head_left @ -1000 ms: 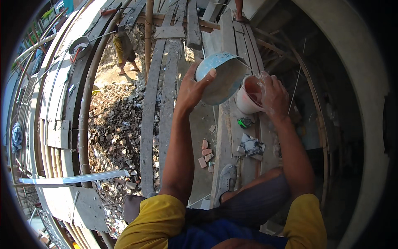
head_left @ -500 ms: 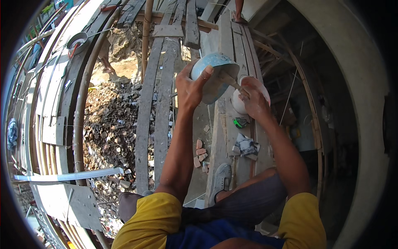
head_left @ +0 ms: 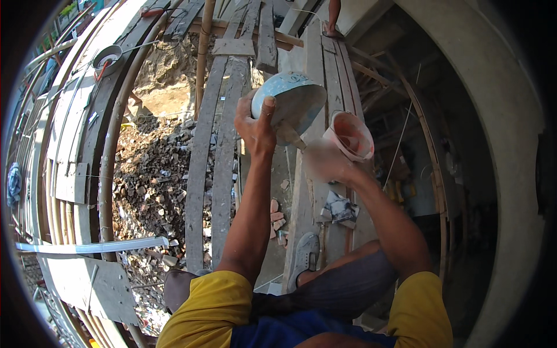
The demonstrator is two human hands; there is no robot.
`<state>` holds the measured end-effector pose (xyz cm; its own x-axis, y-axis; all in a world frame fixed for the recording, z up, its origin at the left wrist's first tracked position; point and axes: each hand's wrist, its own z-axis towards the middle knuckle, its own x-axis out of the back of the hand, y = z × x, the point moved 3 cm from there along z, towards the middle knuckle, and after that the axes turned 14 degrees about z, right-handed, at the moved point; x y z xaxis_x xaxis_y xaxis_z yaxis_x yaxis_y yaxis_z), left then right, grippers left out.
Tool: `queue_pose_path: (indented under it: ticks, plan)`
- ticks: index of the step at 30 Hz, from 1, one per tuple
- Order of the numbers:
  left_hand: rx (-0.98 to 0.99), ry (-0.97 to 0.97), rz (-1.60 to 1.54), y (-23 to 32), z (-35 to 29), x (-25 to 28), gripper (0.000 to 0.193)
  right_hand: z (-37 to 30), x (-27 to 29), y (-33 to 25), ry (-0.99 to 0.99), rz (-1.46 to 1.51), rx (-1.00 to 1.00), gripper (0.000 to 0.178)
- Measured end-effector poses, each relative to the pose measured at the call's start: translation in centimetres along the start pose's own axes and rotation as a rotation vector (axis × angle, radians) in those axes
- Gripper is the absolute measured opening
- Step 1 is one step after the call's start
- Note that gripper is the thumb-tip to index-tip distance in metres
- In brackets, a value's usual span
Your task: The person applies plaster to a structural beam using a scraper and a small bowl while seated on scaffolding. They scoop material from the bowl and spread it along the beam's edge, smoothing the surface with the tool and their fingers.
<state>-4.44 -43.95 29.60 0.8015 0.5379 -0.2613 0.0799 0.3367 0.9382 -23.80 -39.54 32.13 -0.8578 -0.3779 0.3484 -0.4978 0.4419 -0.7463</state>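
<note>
My left hand (head_left: 255,127) grips a light-blue, speckled, half-ball-shaped bowl (head_left: 293,87), tilted with its mouth toward the right; the thumb lies over the outside. Plaster-like residue coats the inside. Motion smears my right hand (head_left: 331,162), but a slim tan scraper-like tool (head_left: 290,134) runs from it to the bowl's lower edge. The tool's exact kind is unclear. Just beyond the right hand, a whitish tub (head_left: 351,136) with a reddish inside stands on the planks, leaning slightly toward me.
Wooden planks (head_left: 223,162) run away from me above rubble (head_left: 151,180). Beside my shoe (head_left: 306,258) lies a crumpled packet (head_left: 341,207); broken brick pieces (head_left: 277,217) lie below. A grey pan (head_left: 108,58) sits far left. Another person's foot (head_left: 332,32) is at the far end.
The bowl has shifted slightly left. My right hand and tool have dropped down and left, away from the tub, whose mouth shows more. A green tape measure seen earlier is now hidden.
</note>
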Motion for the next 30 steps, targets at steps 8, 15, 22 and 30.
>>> queue_pose_path:
  ticks: [8,15,22,30]
  plan:
    - [-0.159,0.035,0.013,0.4,-0.9,-0.7,0.076,-1.6,-1.3,-0.7,-0.367,0.550,-0.072,0.033]
    - [-0.039,-0.131,-0.056,1.7,-0.6,-1.4,0.083,-0.3,2.3,-1.7,0.370,-0.501,0.610,0.032]
    - [0.051,-0.395,0.042,2.2,0.2,-0.9,0.077,-2.2,5.6,-4.2,0.832,-0.813,0.702,0.026]
    - [-0.024,-0.471,0.063,3.9,0.8,-0.1,0.078,0.4,5.9,-1.3,0.688,-0.677,0.685,0.020]
